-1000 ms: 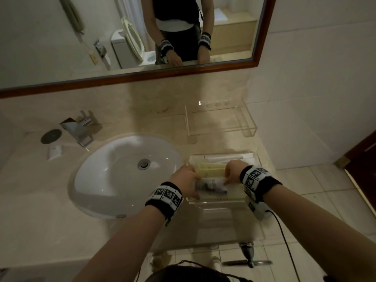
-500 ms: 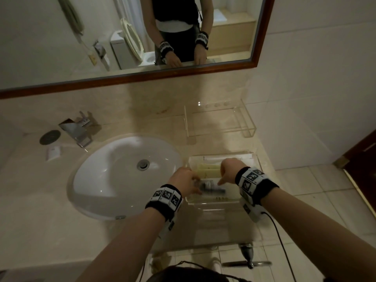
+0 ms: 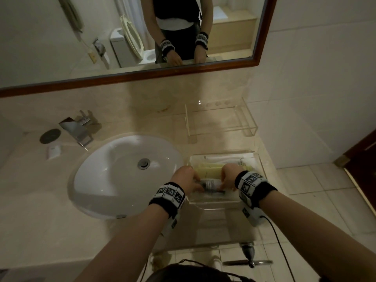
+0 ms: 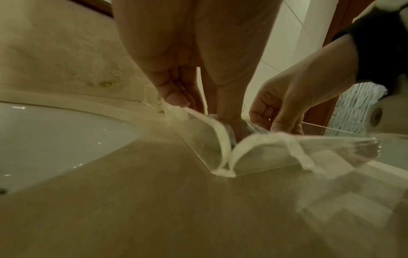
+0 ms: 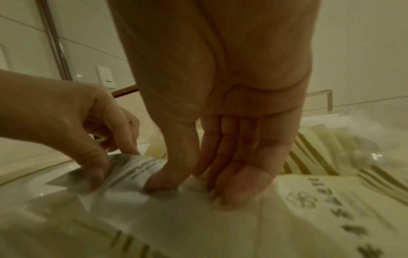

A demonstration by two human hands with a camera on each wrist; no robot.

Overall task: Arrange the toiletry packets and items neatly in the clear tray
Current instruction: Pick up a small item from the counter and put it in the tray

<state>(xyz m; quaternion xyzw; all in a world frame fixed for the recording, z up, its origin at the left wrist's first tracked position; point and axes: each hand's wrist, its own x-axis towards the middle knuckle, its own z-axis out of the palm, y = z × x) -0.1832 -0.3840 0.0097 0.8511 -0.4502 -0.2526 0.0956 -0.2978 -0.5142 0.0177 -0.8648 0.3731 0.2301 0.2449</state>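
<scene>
Together, left hand and right hand on packet in tray.

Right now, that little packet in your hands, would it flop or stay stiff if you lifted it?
Probably floppy: the printed packet looks like thin film, curving where the left hand pinches it. Likely light, since a mere pinch holds it. Its shiny wrap may be slippery.

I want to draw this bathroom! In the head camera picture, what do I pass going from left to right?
Round dark disc → tap → sink → clear tray → floor tiles → door.
</scene>
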